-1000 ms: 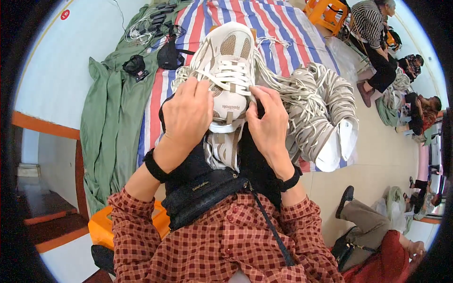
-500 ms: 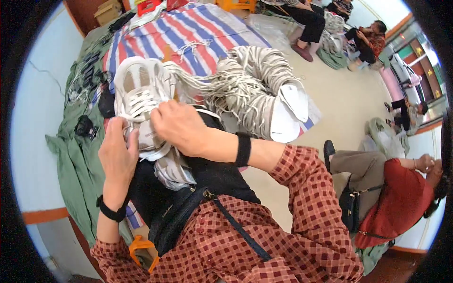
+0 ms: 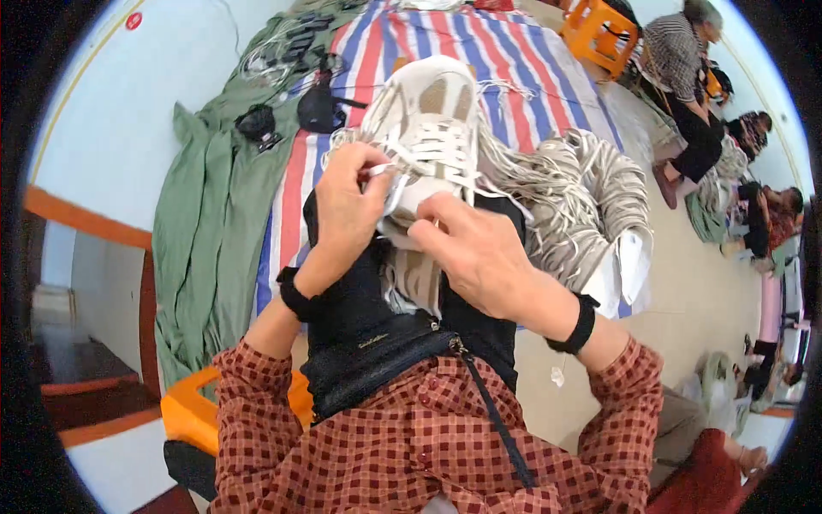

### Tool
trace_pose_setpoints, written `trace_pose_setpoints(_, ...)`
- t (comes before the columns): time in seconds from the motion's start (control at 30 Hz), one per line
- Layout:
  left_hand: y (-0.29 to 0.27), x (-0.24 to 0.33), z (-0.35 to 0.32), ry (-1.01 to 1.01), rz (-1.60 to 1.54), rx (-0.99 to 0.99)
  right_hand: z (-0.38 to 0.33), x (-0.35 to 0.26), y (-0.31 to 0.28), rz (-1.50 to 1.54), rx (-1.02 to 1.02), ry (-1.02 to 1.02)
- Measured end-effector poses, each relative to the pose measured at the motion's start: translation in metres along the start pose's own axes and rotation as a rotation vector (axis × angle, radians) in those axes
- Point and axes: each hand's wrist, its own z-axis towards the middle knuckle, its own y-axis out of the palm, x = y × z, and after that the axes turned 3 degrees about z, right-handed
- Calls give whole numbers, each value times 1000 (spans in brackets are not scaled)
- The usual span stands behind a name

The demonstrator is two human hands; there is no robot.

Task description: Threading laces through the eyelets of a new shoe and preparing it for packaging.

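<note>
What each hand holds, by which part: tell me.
The left hand seems to pinch a white lace beside the shoe; which part of it is unclear. Whether the right hand holds anything cannot be told.

Straight beyond the fingers of both hands, the white sneaker (image 3: pixel 445 124) blocks the way. From the left hand's (image 3: pixel 347 210) fingertips a white lace (image 3: pixel 404 157) crosses to it, barring the gap between. Left of those fingers, a hand could pass over the striped sheet (image 3: pixel 294 184), with a black pouch (image 3: pixel 319 106) farther forward. Right of the right hand's (image 3: pixel 479 248) fingers, a beige shoe stack (image 3: pixel 618 201) stands in the way.
</note>
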Motion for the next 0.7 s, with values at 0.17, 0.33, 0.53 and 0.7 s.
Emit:
trace_pose_setpoints(0.17, -2, 8, 0, -110, -154, 43, 5, 17, 35, 336, 240, 446)
trace_pose_setpoints(0.33, -3, 0, 4, 36, -97, 49, 20, 22, 51, 453, 317, 645)
trace_pose_setpoints(0.53, 4, -4, 4, 142, 128, 20, 36, 19, 60, 220, 378, 597)
trace_pose_setpoints(0.7, -3, 4, 4, 241, 294, -36, 37, 15, 51, -54, 303, 529)
